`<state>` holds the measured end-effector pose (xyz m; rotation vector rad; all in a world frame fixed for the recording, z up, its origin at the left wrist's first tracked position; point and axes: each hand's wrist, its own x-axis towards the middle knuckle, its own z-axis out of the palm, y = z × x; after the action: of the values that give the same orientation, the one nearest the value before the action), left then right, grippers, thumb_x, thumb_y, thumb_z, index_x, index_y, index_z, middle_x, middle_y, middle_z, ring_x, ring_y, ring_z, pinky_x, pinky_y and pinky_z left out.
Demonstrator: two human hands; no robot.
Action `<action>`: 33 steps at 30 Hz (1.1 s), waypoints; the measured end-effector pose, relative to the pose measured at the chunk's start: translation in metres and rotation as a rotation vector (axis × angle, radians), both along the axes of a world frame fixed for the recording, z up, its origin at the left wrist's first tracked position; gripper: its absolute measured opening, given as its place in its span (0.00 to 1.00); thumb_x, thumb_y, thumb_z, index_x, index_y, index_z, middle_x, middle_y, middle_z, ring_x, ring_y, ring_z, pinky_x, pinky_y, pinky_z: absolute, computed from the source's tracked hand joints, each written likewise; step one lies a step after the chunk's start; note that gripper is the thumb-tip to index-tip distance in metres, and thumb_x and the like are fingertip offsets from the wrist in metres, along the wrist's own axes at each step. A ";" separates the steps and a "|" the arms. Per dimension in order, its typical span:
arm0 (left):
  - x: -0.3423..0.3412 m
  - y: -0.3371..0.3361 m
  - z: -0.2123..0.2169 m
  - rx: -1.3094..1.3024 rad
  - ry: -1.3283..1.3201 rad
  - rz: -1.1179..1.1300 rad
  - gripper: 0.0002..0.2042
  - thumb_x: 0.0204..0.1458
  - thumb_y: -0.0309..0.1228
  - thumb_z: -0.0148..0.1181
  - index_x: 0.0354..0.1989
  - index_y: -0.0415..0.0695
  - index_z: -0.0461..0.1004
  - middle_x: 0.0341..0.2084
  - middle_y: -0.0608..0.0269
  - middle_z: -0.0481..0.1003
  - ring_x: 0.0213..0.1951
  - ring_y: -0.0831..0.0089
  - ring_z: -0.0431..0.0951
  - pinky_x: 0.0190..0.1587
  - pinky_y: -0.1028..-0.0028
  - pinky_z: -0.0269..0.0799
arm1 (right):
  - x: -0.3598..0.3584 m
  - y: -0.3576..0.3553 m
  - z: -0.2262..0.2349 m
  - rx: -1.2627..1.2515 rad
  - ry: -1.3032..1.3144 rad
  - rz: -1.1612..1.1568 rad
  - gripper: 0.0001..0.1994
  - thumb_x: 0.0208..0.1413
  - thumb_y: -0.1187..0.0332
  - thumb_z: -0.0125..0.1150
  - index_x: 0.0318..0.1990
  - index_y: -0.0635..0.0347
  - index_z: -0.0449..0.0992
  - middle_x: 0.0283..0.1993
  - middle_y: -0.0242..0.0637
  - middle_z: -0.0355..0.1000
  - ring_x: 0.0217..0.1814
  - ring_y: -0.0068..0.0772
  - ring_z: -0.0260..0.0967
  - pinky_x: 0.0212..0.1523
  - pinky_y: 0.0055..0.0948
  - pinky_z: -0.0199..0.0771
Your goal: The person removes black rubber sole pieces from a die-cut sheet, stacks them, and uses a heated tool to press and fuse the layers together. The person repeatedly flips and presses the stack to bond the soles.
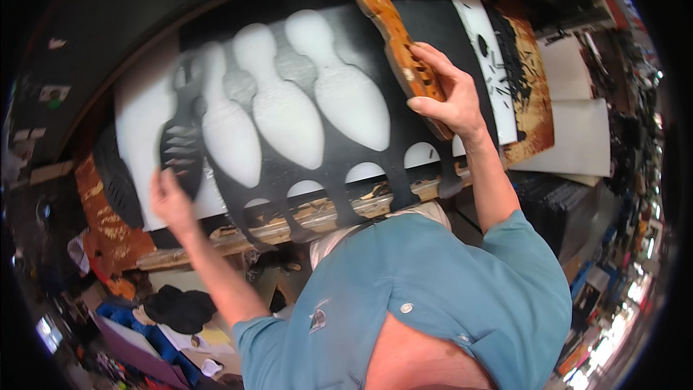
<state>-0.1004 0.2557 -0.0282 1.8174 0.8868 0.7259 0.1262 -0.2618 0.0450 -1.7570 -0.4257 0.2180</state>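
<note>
In my right hand [458,94] is a long, sole-shaped wooden cutting die [393,32], orange-brown, with slots along its face; the fingers are closed round its edge, and it is tilted above the sheet. My left hand [172,202], blurred by motion, pinches the lower end of a black sole-shaped cutout [180,141] with several slots across it. Between the hands lies a black sheet [328,184] with several sole-shaped holes, through which a white board [354,105] shows. The sheet's near edge is cut into curved strips hanging toward me.
Several black slotted cutouts [115,180] are piled at the left of the bench. Small black slivers lie on the board's right strip [498,101] and on the worn brown bench top [538,87]. A wooden bench edge [346,209] runs close before my body. Pale sheets [570,137] stand at the right.
</note>
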 end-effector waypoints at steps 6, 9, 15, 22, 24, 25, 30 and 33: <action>-0.033 0.161 0.024 0.737 0.636 0.410 0.24 0.66 0.39 0.60 0.64 0.35 0.78 0.61 0.40 0.79 0.61 0.45 0.80 0.67 0.56 0.71 | 0.010 0.003 -0.023 -0.508 -0.341 -0.079 0.43 0.36 0.56 0.77 0.66 0.60 0.80 0.76 0.62 0.61 0.73 0.59 0.64 0.71 0.47 0.72; -0.011 0.133 0.029 0.855 0.366 0.269 0.26 0.67 0.40 0.61 0.67 0.34 0.76 0.63 0.41 0.78 0.64 0.46 0.78 0.69 0.59 0.69 | 0.005 0.011 -0.034 -0.620 -0.555 -0.094 0.39 0.35 0.59 0.74 0.62 0.62 0.81 0.72 0.60 0.63 0.66 0.61 0.66 0.65 0.50 0.76; 0.103 -0.065 0.016 0.417 -0.012 -0.485 0.18 0.70 0.28 0.60 0.66 0.37 0.78 0.62 0.52 0.80 0.65 0.66 0.78 0.68 0.67 0.71 | 0.007 0.006 -0.039 -0.605 -0.626 -0.077 0.39 0.35 0.58 0.76 0.62 0.59 0.82 0.73 0.58 0.63 0.66 0.61 0.67 0.66 0.49 0.75; 0.130 -0.211 0.033 0.500 -0.091 -0.775 0.15 0.65 0.23 0.63 0.59 0.36 0.80 0.62 0.45 0.79 0.69 0.47 0.75 0.71 0.55 0.69 | 0.001 0.001 -0.037 -0.628 -0.619 -0.083 0.45 0.37 0.53 0.81 0.67 0.59 0.77 0.75 0.59 0.61 0.68 0.61 0.66 0.68 0.49 0.74; 0.115 -0.222 0.035 0.474 -0.083 -0.787 0.14 0.64 0.22 0.62 0.58 0.36 0.80 0.62 0.45 0.79 0.68 0.47 0.75 0.70 0.55 0.70 | -0.004 0.002 -0.038 -0.620 -0.593 -0.156 0.42 0.37 0.54 0.79 0.65 0.59 0.79 0.72 0.63 0.64 0.64 0.63 0.68 0.65 0.52 0.76; 0.102 -0.225 0.035 0.451 -0.062 -0.789 0.14 0.64 0.22 0.62 0.57 0.36 0.80 0.62 0.45 0.79 0.68 0.46 0.75 0.70 0.55 0.70 | -0.006 0.003 -0.039 -0.580 -0.590 -0.170 0.41 0.37 0.55 0.78 0.64 0.59 0.80 0.71 0.63 0.65 0.64 0.64 0.68 0.65 0.52 0.76; 0.029 -0.257 0.034 0.355 -0.135 -0.790 0.12 0.60 0.16 0.64 0.52 0.36 0.81 0.51 0.46 0.83 0.54 0.51 0.83 0.59 0.59 0.78 | -0.011 0.010 -0.045 -0.496 -0.615 -0.214 0.37 0.36 0.58 0.75 0.60 0.61 0.83 0.69 0.64 0.66 0.62 0.66 0.68 0.64 0.53 0.76; -0.007 -0.280 0.028 0.278 -0.176 -0.827 0.13 0.57 0.14 0.65 0.49 0.36 0.81 0.43 0.48 0.84 0.45 0.53 0.83 0.49 0.62 0.79 | -0.013 0.010 -0.050 -0.509 -0.609 -0.198 0.38 0.36 0.60 0.78 0.61 0.60 0.82 0.71 0.62 0.66 0.64 0.62 0.69 0.66 0.47 0.75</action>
<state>-0.1073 -0.0248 -0.0002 2.0865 -0.1233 0.4624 0.1136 -0.2522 -0.0046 -2.3470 -0.6656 -0.3991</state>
